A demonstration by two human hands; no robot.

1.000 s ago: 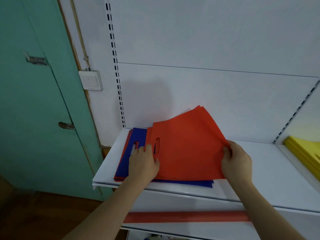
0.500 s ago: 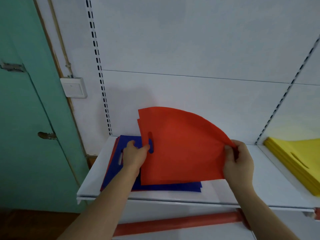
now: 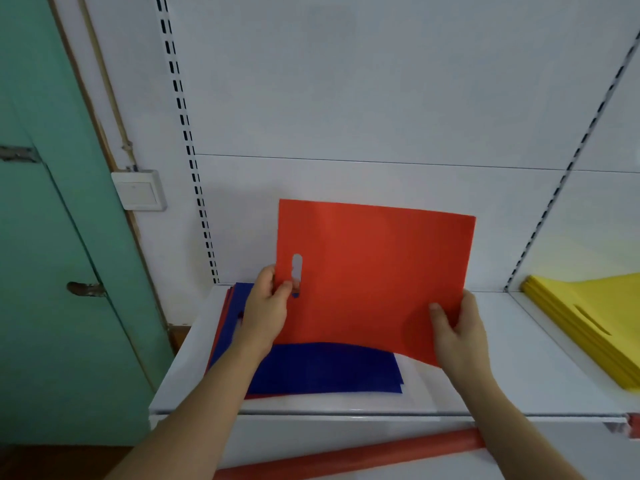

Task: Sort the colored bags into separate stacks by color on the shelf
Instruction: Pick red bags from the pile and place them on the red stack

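A white shelf [image 3: 519, 386] is spanning the lower half of the frame, backed by a white slotted wall panel [image 3: 363, 98]. A green door [image 3: 52, 237] is filling the left edge. At the centre, a red bag [image 3: 374, 271] is standing nearly upright above the shelf, its handle slot toward the left. Beneath it, toward lower centre-left, a stack of blue bags [image 3: 325, 368] is lying flat on the shelf, with red edges showing under its left side. At the right edge a stack of yellow bags [image 3: 588, 320] is lying on the shelf, well apart from the blue one. A red roll [image 3: 346, 459] is lying along the bottom. The left hand [image 3: 266, 313] is pinching the red bag beside its slot, thumb in front. The right hand [image 3: 457, 334] is gripping the bag's lower right corner, fingers curled behind it.
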